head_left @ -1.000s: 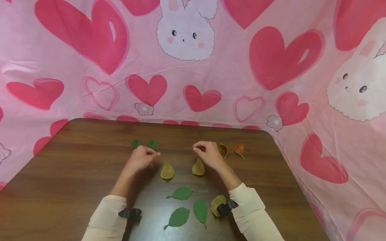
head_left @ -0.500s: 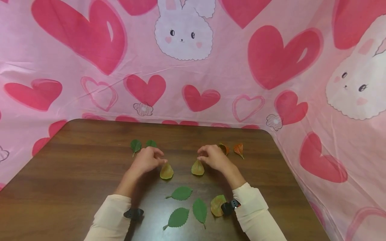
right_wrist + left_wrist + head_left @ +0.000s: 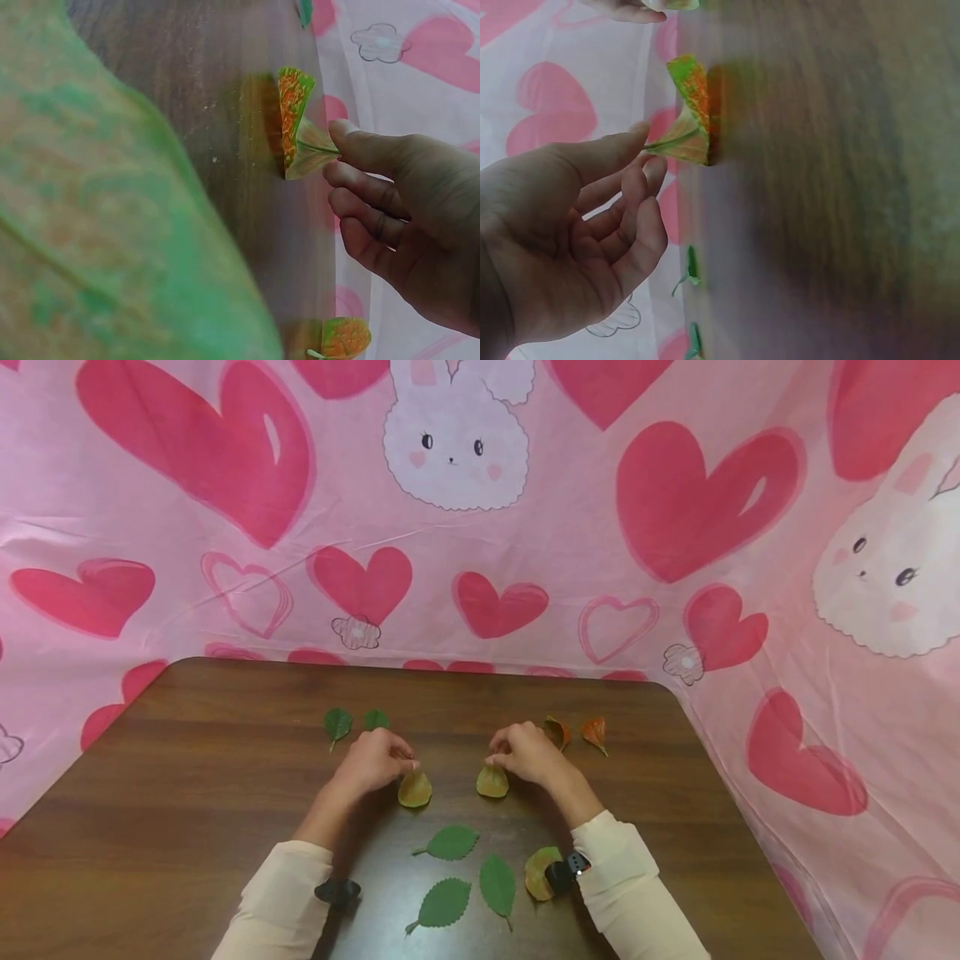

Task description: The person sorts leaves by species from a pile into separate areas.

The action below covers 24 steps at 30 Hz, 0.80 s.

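Observation:
My left hand (image 3: 375, 758) pinches the stem of a yellowish leaf (image 3: 415, 791) between thumb and fingertips. In the left wrist view this leaf (image 3: 695, 90) is folded, green and orange-flecked, with its broad end at the table. To the right, my right hand (image 3: 527, 752) pinches the stem of a second yellowish leaf (image 3: 492, 782). The right wrist view shows that leaf (image 3: 291, 112) curled and orange-speckled, its stem between thumb and forefinger. Both leaves have their stems toward the far side of the table.
Three green leaves (image 3: 444, 902) lie nearer on the brown table (image 3: 187, 793). A round yellowish leaf (image 3: 540, 874) is partly under the right wrist camera. Two small green leaves (image 3: 338, 723) lie back left, two orange leaves (image 3: 594, 732) back right. A pink heart-print cloth (image 3: 570, 552) hangs behind.
Both hands have come down and nearer to the two yellowish leaves, and their fingertips now pinch the stems. The left hand has also shifted right. The other leaves have stayed put.

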Motion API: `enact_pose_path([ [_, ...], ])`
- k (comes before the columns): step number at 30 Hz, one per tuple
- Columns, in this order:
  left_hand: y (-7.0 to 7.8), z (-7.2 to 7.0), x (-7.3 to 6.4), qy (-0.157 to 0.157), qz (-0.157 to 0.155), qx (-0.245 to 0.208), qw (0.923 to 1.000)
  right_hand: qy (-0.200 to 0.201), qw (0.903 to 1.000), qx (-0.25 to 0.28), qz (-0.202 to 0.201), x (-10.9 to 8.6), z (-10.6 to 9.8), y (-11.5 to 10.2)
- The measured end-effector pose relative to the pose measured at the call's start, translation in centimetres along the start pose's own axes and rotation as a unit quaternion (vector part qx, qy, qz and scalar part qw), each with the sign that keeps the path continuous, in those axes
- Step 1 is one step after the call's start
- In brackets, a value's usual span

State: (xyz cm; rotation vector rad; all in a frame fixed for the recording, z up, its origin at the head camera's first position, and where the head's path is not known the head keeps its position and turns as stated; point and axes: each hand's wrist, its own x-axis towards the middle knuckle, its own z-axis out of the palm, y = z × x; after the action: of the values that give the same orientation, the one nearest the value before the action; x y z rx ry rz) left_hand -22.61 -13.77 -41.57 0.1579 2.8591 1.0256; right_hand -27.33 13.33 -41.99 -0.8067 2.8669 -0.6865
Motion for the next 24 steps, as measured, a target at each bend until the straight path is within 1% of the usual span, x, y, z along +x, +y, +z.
enact_pose_path([
  [6,-0.17,0.18,0.02,-0.005,-0.009,-0.014,0.9998,0.001,1.0000,0.005,0.003,-0.06,0.26,0.29],
  [15,-0.27,0.29,0.09,0.004,0.008,-0.037,0.9993,0.023,0.9994,0.027,0.002,-0.31,0.44,0.56],
  [21,-0.09,0.29,0.22,0.009,0.013,-0.055,0.9984,0.042,0.9975,0.057,-0.007,-0.64,0.60,0.65],
  [24,0.02,0.18,0.32,0.008,0.014,-0.067,0.9976,0.047,0.9954,0.082,-0.013,-0.87,0.68,0.67],
])
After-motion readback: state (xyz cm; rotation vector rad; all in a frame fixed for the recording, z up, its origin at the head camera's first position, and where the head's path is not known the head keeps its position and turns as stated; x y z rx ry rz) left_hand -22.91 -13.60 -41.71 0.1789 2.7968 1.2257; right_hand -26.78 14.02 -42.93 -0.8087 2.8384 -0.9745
